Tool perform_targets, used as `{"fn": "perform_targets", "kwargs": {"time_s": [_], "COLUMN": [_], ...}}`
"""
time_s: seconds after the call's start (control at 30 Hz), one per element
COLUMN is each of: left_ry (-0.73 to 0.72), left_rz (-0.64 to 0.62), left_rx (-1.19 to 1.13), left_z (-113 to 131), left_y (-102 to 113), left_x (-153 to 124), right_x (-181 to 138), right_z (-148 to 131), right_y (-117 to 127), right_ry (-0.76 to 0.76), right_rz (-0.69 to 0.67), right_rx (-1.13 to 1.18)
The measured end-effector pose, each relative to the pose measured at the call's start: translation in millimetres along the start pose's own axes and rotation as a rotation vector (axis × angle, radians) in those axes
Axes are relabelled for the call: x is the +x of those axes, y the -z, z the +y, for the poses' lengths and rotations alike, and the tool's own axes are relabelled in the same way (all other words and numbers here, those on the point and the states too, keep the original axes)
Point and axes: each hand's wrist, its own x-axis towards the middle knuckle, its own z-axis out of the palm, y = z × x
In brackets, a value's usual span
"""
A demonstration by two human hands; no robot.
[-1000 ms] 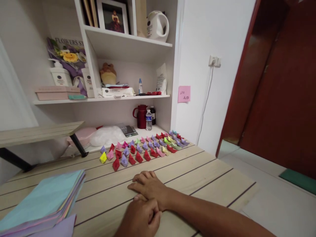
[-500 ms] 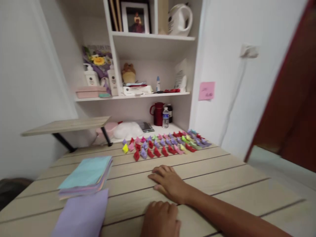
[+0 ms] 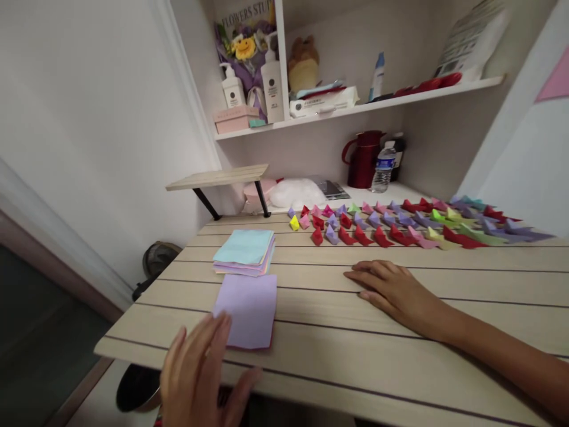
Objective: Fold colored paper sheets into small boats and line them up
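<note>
My left hand [image 3: 200, 367] is open, fingers together and thumb apart, over the near left corner of a purple square of paper [image 3: 249, 311]. Whether the fingertips touch the sheet I cannot tell. A thin red edge shows beneath that sheet. Just behind it lies a stack of coloured paper [image 3: 245, 248] with light blue on top. My right hand [image 3: 393, 290] rests palm down on the tabletop, fingers stretched out and holding nothing. Beyond it, rows of small folded paper boats [image 3: 381, 237] in red, purple, pink, green and yellow line the back of the table.
A small raised wooden shelf [image 3: 217, 177] on black legs stands at the back left. Behind the table, a white shelf unit holds a dark red jug [image 3: 364, 160], a water bottle [image 3: 384, 169] and pump bottles [image 3: 272, 83]. A dark round bin [image 3: 137, 388] is below the left edge.
My left hand has moved left from beside the right hand to the purple paper and has opened. The view has turned left and down. My right hand still lies on the table.
</note>
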Motion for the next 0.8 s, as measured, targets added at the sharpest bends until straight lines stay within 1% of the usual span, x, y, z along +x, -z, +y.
{"fn": "perform_targets", "kwargs": {"time_s": [0.07,0.13,0.17,0.2,0.27,0.3,0.37,0.5,0.63,0.8], "left_ry": [-0.074,-0.124,-0.107,-0.059,0.056,0.086,0.103,0.121,0.144,0.15], "left_rz": [-0.121,-0.227,-0.288,-0.364,-0.569,-0.661,-0.753,-0.748,-0.722,-0.621], "left_rx": [0.01,0.01,0.007,-0.008,-0.111,-0.184,-0.276,-0.335,-0.398,-0.459], "left_z": [-7,-11,-14,-17,-24,-28,-37,-49,-53,-52], "left_y": [-7,-19,-25,-31,-40,-43,-45,-44,-42,-43], "left_x": [9,16,19,21,24,26,28,32,33,32], "right_x": [0,-1,-1,-1,-2,-2,-3,-3,-2,-2], "right_z": [1,2,3,4,5,5,6,6,5,5], "right_y": [-2,-4,-5,-6,-7,-7,-8,-8,-8,-5], "right_ry": [-0.003,-0.005,-0.002,0.001,0.005,0.006,0.009,0.008,0.005,0.009], "right_rz": [0.001,0.008,0.01,0.01,0.012,0.01,0.006,0.008,0.021,0.004], "right_rx": [-0.007,-0.017,-0.022,-0.028,-0.036,-0.038,-0.04,-0.036,-0.024,-0.021]}}
